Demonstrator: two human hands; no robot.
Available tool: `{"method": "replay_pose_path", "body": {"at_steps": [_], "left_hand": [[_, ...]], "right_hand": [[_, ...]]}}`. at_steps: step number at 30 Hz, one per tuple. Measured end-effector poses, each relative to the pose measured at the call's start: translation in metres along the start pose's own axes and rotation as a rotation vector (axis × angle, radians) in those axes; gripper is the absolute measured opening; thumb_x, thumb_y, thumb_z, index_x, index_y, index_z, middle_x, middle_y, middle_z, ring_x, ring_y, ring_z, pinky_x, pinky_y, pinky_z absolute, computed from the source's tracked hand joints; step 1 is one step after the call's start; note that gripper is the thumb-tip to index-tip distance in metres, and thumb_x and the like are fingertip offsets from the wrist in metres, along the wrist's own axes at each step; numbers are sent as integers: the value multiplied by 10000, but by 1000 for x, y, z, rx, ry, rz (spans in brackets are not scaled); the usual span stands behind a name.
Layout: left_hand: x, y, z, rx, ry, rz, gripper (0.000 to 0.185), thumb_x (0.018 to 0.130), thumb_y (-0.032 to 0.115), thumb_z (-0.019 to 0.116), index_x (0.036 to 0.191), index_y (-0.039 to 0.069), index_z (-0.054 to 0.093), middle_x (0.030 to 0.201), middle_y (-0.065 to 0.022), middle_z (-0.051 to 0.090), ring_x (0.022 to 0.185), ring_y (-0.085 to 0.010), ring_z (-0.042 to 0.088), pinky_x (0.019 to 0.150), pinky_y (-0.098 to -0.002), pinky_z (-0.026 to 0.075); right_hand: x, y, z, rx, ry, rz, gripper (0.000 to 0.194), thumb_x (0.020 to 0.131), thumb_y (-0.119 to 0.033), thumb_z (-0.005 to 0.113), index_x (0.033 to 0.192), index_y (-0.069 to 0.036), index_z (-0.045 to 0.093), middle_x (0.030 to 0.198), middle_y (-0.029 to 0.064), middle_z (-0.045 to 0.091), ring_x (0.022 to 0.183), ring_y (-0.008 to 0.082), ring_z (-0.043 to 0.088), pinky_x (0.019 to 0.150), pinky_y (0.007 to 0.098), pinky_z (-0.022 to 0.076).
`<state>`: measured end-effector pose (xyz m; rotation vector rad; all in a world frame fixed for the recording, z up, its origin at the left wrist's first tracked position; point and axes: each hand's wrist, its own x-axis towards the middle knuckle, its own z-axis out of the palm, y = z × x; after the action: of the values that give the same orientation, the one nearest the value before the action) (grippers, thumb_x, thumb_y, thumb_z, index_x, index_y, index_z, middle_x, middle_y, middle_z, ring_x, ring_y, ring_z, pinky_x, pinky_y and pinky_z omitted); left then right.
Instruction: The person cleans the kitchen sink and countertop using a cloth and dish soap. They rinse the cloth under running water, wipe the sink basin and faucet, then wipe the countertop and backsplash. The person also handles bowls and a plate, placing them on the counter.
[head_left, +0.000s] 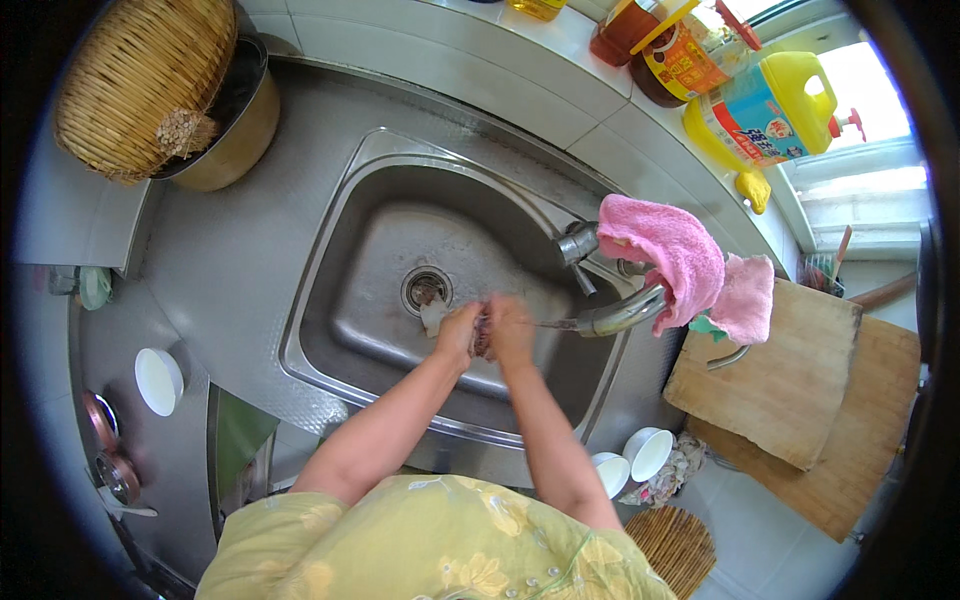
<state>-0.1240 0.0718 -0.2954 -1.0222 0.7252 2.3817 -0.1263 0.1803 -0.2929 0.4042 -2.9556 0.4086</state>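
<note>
Over the stainless steel sink (390, 217), my left hand (456, 335) and my right hand (511, 334) are pressed close together. Between them they grip a dark reddish-brown, ragged item (482, 341), mostly covered by the fingers and too blurred to identify. A thin stream of water (555, 325) runs from the curved metal faucet spout (626, 315) to my right hand, which is blurred. By the left fingers, a whitish flat piece (433, 315) lies close to the drain (427, 289). Brownish scraps sit in the drain; whether my left hand touches the pale piece, I cannot tell.
Pink cloths (664, 247) hang over the faucet, beside its lever (583, 279). A pot (232, 142) with a woven basket (142, 82) stands back left. Wooden cutting boards (772, 375) lean at right. White bowls (649, 454) sit front right; a yellow detergent jug (765, 112) stands on the ledge.
</note>
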Motion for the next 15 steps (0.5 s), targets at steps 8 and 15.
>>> {"method": "replay_pose_path", "body": {"at_steps": [8,15], "left_hand": [[2,41,-32,-27,-271,-187,348,852,334,564,1090,80,580,1039,-98,638,936,-219,623,842,-399,501],[36,4,-42,-88,-138,-171,272,869,339,601,1013,108,591,967,-50,613,851,-191,605,728,-346,510]], "right_hand": [[15,-2,-49,1090,-204,781,184,863,-248,589,879,-65,600,842,150,593,838,336,559,727,404,457],[3,-73,-53,315,61,-101,156,827,-194,624,852,-42,599,812,143,620,696,345,580,626,414,476]]}}
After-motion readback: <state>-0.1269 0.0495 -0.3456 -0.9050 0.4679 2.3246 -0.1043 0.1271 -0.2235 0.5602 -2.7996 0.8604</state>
